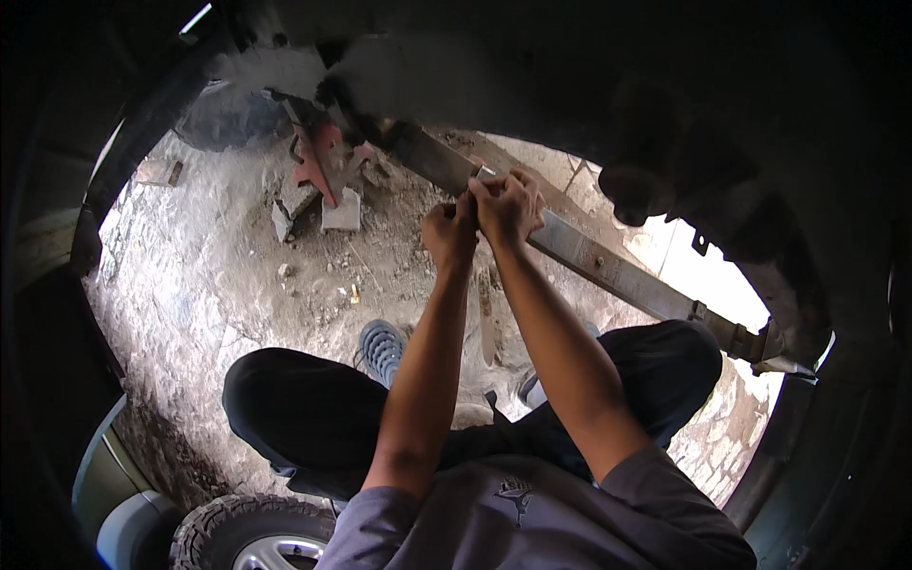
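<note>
My left hand (449, 233) is closed, with its fingers curled and its thumb side up against the right hand. Right beside it, my right hand (508, 204) is closed too, at the long metal leaf spring (608, 268) that runs slantwise under the vehicle. Between the fingertips shows a small pale edge (485, 174), too little of it to name. What either hand grips is hidden by the fingers. The spring passes behind both hands, and its right end has metal clips (698, 310) around it.
Ahead on the left stands a red metal stand (318, 161) near a broken concrete block (342, 210). A flat strip (486, 323) lies between my feet. A wheel with a knobby tire (214, 532) lies at lower left. Dark vehicle bodywork (532, 76) hangs overhead.
</note>
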The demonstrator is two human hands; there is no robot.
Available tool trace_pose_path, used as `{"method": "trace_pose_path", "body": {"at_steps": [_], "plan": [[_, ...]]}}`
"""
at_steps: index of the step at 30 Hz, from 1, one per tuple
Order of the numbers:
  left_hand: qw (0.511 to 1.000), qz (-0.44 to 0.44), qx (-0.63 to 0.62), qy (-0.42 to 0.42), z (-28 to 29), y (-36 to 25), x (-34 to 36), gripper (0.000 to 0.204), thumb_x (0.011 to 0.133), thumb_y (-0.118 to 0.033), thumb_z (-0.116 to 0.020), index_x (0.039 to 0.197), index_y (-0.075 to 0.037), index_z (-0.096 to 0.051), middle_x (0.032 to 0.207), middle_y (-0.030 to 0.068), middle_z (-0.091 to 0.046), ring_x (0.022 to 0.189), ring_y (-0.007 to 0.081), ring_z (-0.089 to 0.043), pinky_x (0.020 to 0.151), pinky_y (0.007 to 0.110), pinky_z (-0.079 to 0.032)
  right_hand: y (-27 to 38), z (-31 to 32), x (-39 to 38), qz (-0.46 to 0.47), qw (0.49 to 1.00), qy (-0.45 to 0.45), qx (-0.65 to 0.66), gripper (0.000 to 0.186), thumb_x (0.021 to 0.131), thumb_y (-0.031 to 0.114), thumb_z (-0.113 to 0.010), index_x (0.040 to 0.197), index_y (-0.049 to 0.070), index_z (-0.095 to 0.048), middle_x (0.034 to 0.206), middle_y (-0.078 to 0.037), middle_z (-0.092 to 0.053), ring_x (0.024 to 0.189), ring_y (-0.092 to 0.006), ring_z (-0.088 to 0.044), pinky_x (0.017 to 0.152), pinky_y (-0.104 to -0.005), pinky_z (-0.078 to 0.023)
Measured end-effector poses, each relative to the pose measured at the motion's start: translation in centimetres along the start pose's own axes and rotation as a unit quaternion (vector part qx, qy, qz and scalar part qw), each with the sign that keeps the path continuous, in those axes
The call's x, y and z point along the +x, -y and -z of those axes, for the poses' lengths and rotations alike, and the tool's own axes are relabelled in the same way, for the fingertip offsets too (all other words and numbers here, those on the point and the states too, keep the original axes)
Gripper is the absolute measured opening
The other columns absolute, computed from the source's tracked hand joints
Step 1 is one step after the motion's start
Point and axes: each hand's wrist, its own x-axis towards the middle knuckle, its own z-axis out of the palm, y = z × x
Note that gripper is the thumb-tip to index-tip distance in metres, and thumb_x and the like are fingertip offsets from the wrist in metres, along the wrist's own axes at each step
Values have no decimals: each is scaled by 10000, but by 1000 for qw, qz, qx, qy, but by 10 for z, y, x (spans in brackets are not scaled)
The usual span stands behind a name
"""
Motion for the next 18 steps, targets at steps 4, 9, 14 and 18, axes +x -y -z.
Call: {"method": "trace_pose_path", "body": {"at_steps": [4,9,14,18], "plan": [[1000,-21,19,8,3,14,4,496,901,-425,-759,851,67,-746,686,181,-726,576,248,-711,624,388,-567,5,-1,-2,0,1000,-3,20,293,781,456,-846,882,183,-812,1428,-57,-573,1404,-311,-433,1142,-578,-249],[1000,-3,-5,13,0,31,13,482,897,-413,-760,855,66,-753,704,199,-730,597,266,-724,640,401,-573,6,0,-6,10,1000,-13,6,291,782,438,-846,876,166,-808,1409,-65,-587,1395,-317,-439,1134,-588,-246],[999,-26,7,25,0,5,13,500,904,-428,-742,873,71,-756,714,199,-736,620,301,-733,657,418,-578,2,-2,-1,22,999,-29,18,288,783,421,-843,876,151,-806,1385,-75,-604,1395,-313,-444,1134,-592,-240],[999,2,22,25,2,16,10,480,895,-424,-749,866,55,-761,692,191,-728,619,291,-733,668,413,-578,-3,-5,-4,13,999,-32,28,300,791,437,-833,874,150,-807,1422,-81,-580,1408,-321,-430,1147,-593,-220]]}}
